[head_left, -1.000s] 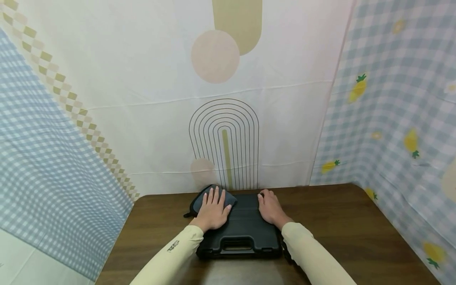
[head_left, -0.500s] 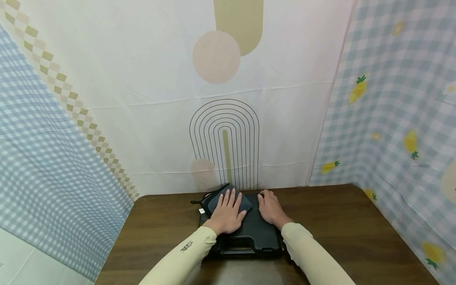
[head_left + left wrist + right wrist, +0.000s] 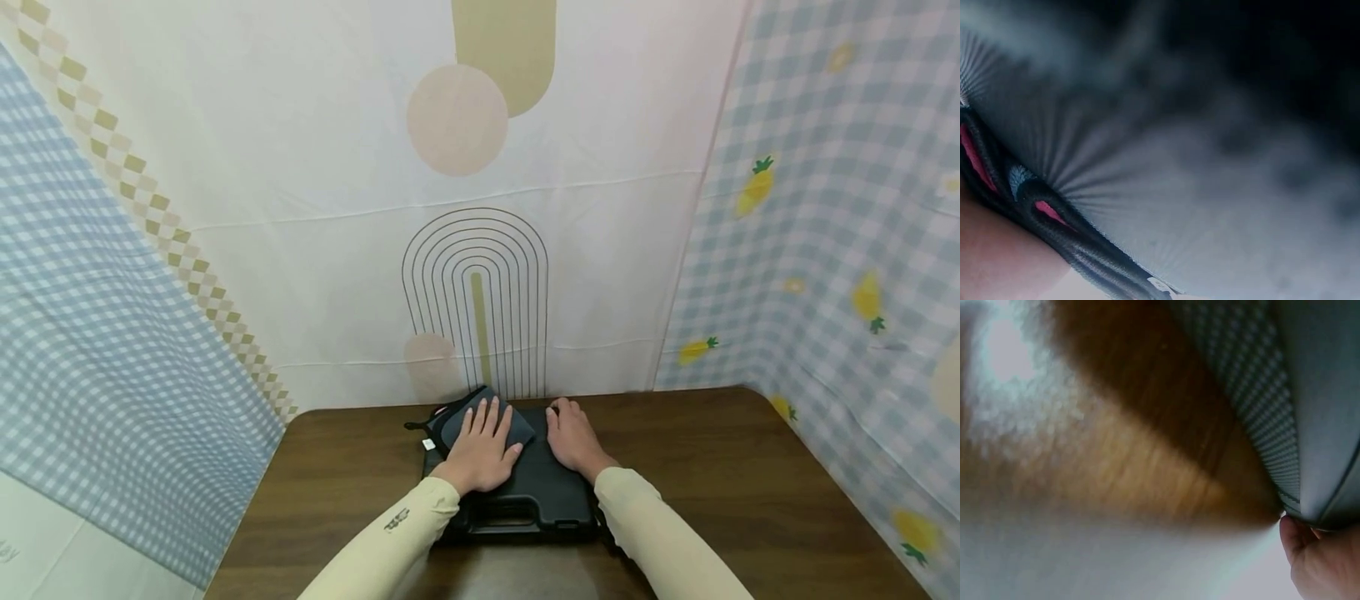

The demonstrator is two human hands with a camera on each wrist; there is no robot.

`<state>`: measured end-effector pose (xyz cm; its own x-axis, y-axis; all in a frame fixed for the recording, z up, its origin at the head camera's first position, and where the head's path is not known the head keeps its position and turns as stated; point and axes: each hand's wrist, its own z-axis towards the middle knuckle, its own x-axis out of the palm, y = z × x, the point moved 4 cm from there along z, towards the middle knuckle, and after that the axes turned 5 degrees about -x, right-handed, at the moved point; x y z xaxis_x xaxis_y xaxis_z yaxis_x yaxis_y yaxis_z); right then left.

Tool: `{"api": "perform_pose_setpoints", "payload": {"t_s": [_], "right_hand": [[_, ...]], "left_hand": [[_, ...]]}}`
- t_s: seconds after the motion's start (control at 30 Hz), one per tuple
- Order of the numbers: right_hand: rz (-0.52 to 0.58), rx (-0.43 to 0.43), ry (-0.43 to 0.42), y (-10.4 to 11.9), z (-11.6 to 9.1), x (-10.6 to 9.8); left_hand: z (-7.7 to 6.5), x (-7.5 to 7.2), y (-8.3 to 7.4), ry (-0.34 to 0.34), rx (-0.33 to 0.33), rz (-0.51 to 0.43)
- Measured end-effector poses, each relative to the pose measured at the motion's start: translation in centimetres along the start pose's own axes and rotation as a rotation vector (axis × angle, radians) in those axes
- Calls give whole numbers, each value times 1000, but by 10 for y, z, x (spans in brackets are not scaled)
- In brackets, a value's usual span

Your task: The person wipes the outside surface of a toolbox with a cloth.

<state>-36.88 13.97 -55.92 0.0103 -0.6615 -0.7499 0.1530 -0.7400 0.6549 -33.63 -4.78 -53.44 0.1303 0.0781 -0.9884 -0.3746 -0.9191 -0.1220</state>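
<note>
A black carrying case point(image 3: 551, 487) lies flat on the table, its handle toward me. On its far left part lies a dark grey cloth point(image 3: 522, 429) with black edging, a small loop and a white tag. My left hand point(image 3: 483, 454) rests flat on the cloth, fingers spread and straight. At the case's far right corner, my right hand point(image 3: 573, 437) grips the edge with bent fingers. Pink shows in folds of the black edging point(image 3: 1079, 244) in the left wrist view. The right wrist view shows the case's textured side point(image 3: 1254, 394) and my curled fingers point(image 3: 1297, 534) at its far end.
The brown wooden table point(image 3: 720, 467) reaches back to a white patterned curtain point(image 3: 600, 275). Blue checked fabric hangs at the left point(image 3: 120, 333) and right point(image 3: 750, 283). Something dark, partly hidden, lies beside the case under my right sleeve point(image 3: 652, 517).
My left hand has slid right across the case, and the cloth has moved with it, uncovering the case's far left edge. The right hand has stayed at its corner.
</note>
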Motion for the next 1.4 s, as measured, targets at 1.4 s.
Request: {"api": "perform_pose_setpoints", "payload": {"t_s": [1.4], "right_hand": [[-37, -11, -51, -2, 1, 1]], "left_hand": [[-103, 28, -51, -61, 225, 127]]}}
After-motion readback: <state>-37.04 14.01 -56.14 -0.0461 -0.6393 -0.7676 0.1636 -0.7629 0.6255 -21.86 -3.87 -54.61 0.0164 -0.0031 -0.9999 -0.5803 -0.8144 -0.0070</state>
